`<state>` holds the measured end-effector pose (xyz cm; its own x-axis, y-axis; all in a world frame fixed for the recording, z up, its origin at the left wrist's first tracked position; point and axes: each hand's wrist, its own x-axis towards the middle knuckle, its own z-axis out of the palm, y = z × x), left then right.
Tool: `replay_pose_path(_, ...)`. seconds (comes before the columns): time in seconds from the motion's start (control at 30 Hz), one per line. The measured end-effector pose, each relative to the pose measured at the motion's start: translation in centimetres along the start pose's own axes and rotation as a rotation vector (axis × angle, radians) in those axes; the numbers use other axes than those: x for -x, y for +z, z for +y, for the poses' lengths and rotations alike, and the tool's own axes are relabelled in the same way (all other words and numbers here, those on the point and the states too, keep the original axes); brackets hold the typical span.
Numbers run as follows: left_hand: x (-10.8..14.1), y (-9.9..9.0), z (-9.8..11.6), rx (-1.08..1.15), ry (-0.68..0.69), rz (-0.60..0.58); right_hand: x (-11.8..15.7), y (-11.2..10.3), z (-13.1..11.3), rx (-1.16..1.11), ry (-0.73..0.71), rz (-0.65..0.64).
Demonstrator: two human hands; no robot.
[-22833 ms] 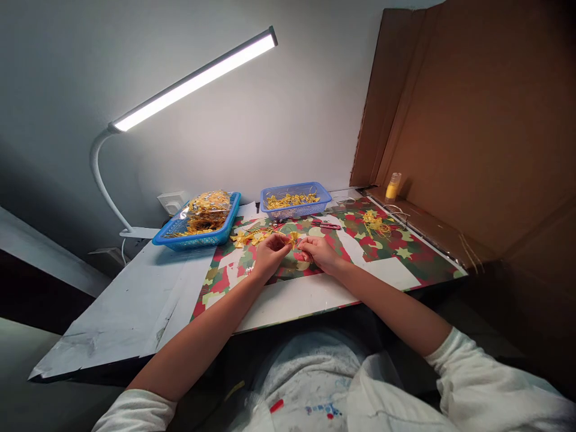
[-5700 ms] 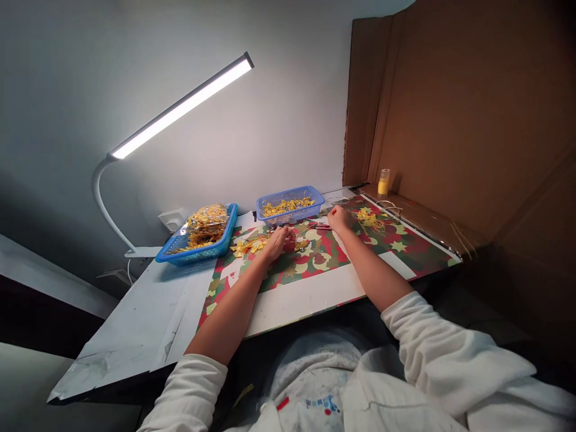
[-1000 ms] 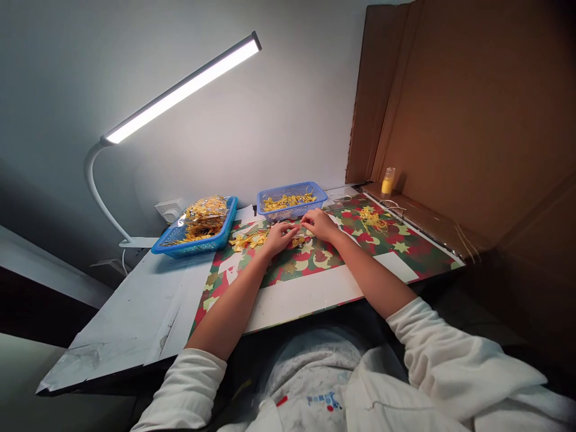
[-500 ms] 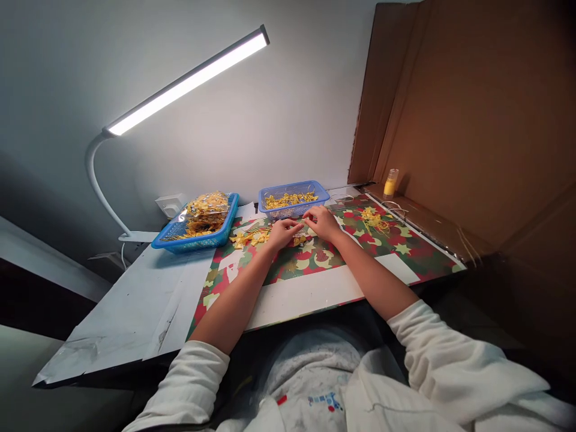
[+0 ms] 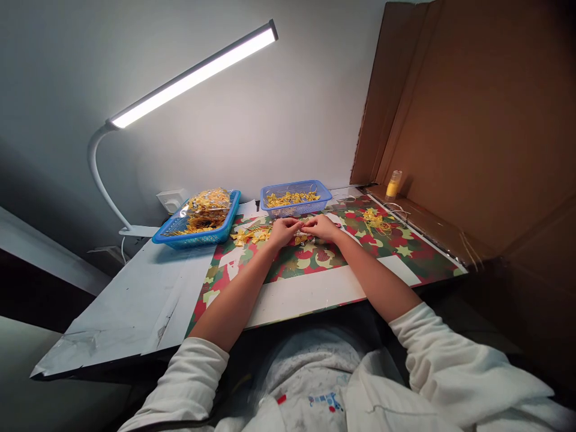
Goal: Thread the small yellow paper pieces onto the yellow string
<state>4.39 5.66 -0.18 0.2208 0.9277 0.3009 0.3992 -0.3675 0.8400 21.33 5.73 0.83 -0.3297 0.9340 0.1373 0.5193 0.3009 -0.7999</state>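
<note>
My left hand [image 5: 284,232] and my right hand [image 5: 321,228] meet fingertip to fingertip over a patterned board [image 5: 324,258]. Both are closed in a pinch, and whatever is between the fingers is too small to make out. Several yellow ribbon bows [image 5: 247,237] lie on the board just left of my left hand. Beneath the fingers sit a few more small yellow pieces [image 5: 301,239], partly covered by my hands. A tangle of yellow bows and strings [image 5: 377,222] rests on the board to the right of my right hand.
Behind my hands stands a light blue basket [image 5: 294,208] of yellow bows. To the left, a blue basket [image 5: 193,241] holds a plastic bag [image 5: 207,207] of golden pieces. A lit lamp [image 5: 193,75] arches above. A small container of yellow stuff [image 5: 393,185] stands before a cardboard wall [image 5: 472,120].
My right hand has come down slightly and its fingertips now meet those of my left hand. The view has shifted a little; the baskets and loose bows stay put.
</note>
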Motion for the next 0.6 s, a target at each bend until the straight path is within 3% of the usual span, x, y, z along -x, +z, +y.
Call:
replay_pose_path(0.27, -0.1, 0.0, 0.3, -0.022, 0.028, 0.038, 0.1, 0.3, -0.1, -0.245, 0.027, -0.017)
replay_pose_path(0.6, 0.0, 0.2, -0.1, -0.023, -0.001, 0.106, -0.9, 1.0, 1.1, -0.103, 0.039, -0.007)
